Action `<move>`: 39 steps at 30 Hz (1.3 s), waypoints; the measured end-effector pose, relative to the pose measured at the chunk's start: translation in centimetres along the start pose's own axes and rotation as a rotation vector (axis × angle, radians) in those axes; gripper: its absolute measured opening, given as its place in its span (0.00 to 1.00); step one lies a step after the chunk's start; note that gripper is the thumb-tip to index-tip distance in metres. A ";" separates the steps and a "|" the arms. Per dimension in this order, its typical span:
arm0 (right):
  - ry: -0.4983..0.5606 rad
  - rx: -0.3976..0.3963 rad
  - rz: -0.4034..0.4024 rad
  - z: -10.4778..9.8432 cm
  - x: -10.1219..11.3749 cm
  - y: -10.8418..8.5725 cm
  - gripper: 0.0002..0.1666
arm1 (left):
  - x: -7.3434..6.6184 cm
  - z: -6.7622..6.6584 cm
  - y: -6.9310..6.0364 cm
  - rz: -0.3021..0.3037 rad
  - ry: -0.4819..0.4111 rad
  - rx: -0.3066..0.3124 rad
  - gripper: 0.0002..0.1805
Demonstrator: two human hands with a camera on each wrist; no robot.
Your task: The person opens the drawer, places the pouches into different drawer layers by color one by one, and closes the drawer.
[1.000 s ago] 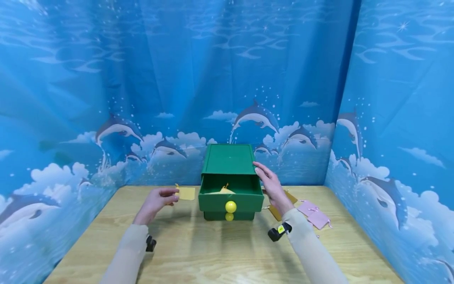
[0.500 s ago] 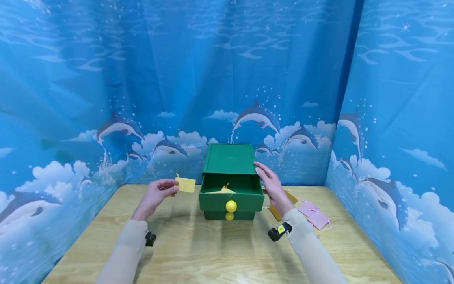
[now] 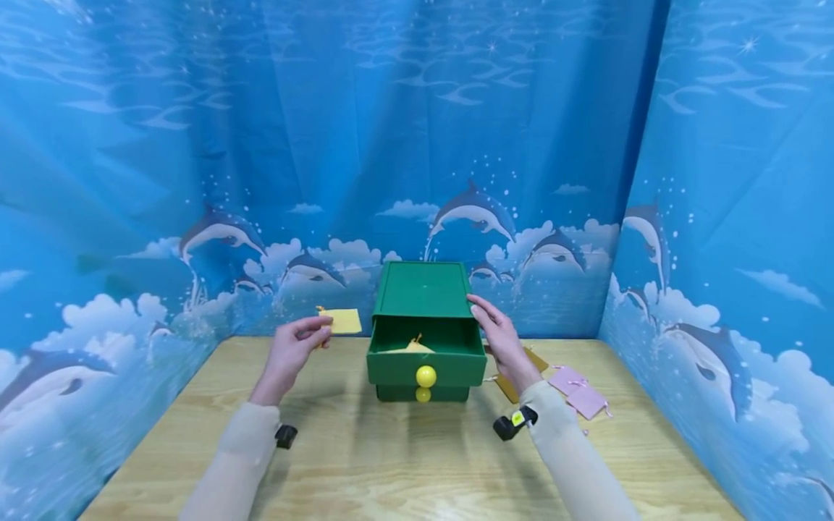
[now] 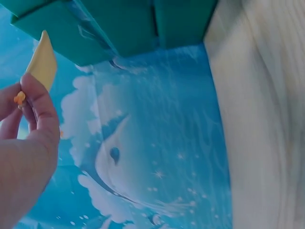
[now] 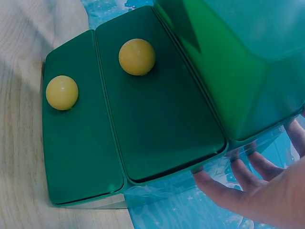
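My left hand (image 3: 291,354) pinches a small yellow drawstring pouch (image 3: 346,320) by one end, above the table and left of the green drawer cabinet (image 3: 423,289). In the left wrist view, the pouch (image 4: 44,64) tilts up from between thumb and fingers, its orange string end showing. The cabinet's top drawer (image 3: 391,369) is pulled out, and a pale yellow pouch (image 3: 414,348) shows inside it. With fingers spread, my right hand (image 3: 503,346) rests against the cabinet's right side. In the right wrist view, its fingers (image 5: 217,191) touch that side wall.
Two pink pouches (image 3: 586,400) and mustard-coloured pouches (image 3: 506,388), partly hidden by the right wrist, lie right of the cabinet on the wooden table (image 3: 391,463). Lower drawers carry yellow knobs (image 5: 137,57). A blue dolphin-print curtain (image 3: 313,145) stands behind and at both sides.
My left hand has lifted the yellow pouch higher, and the pouch now tilts differently. My right hand stays at the cabinet's side, and the drawer has not moved.
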State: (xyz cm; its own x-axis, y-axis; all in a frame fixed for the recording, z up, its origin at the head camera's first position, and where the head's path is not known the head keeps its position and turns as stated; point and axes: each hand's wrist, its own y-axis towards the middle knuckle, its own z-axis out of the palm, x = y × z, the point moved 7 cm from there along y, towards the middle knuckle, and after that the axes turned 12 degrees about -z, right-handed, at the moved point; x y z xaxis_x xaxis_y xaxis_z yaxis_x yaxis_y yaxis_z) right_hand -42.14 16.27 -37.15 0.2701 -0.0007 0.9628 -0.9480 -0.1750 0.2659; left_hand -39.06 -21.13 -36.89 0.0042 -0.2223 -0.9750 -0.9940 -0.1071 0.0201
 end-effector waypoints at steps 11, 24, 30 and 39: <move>-0.015 -0.021 -0.010 0.0 -0.1 0.1 0.30 | -2.5 0.5 -1.7 0.058 -0.130 -0.093 0.23; 0.001 0.013 0.022 0.8 2.3 -1.1 0.30 | -4.3 2.6 -3.2 0.188 -0.218 -0.053 0.21; 0.001 0.016 0.024 0.8 2.4 -1.0 0.30 | -5.0 3.8 -3.6 0.235 -0.240 0.017 0.20; -0.004 0.016 0.025 0.8 2.4 -1.2 0.30 | -5.9 5.7 -4.2 0.309 -0.264 0.055 0.15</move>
State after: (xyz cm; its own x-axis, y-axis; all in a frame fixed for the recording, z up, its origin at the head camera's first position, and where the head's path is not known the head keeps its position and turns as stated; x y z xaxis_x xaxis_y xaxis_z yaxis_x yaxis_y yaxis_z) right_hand -40.26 15.64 -35.21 0.2475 -0.0089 0.9689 -0.9516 -0.1902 0.2413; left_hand -35.54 -13.81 -32.52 -0.3163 0.0217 -0.9484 -0.9486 -0.0205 0.3159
